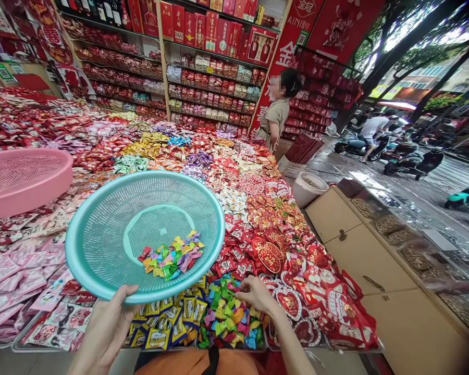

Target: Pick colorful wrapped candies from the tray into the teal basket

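While the left hand (111, 320) supports the near rim of a turquoise plastic colander basket (96, 234), the right hand (260, 297) is over a heap of loose wrapped candies (234, 312) at the front edge of the display. Inside the basket, a small cluster of twist-wrapped candies (174, 258) in green, yellow, orange, purple and pink lies on the near right part of the mesh floor. That cluster looks like a modest beginning: it covers only part of the floor, and the heap outside, in similar colours, is plentiful.

The left thumb lies over the rim, clamping it; the other fingers go out of sight beneath, so their exact spread cannot be told. The right fingers are curled, thumb and forefinger close with a narrow gap at most, at the heap's upper right side. Whether a candy is pinched between them is too small to tell. Yellow-and-navy packets (160, 333) lie just left of the heap, red heart-shaped packets (289, 302) to its right.
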The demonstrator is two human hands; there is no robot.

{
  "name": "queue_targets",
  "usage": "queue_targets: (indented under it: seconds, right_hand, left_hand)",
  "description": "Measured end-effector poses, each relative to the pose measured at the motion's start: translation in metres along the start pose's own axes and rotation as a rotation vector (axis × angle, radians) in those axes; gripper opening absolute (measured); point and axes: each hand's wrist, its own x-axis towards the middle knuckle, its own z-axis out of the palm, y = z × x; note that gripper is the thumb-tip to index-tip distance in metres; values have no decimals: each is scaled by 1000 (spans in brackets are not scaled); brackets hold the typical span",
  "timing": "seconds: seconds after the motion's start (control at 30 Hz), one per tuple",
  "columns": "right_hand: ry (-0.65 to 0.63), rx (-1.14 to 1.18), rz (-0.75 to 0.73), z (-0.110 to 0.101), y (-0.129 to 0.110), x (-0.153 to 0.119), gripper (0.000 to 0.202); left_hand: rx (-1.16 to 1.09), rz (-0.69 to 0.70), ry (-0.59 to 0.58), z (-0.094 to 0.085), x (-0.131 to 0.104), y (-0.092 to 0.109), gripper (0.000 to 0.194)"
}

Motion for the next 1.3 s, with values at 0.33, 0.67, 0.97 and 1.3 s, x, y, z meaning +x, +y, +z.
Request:
queue_targets:
  seconds: [0.33,0.67,0.97,1.3]
  right_hand:
    - [61,-51,-36,-31,-23,-17,18]
    - [141,-5,-377,-95,-111,-17,17]
    - [0,-230,-479,-31,-167,13,20]
    - [161,172,-485,-81,-129,-16,24]
  left_hand:
    - [-26,13,-1,-1,0,-3,23]
    - [-26,-48,12,10,-7,-5,23]
    - [3,-51,-5,14,-14,-11,25]
    - [-14,-21,-11,13,-16,-3,26]
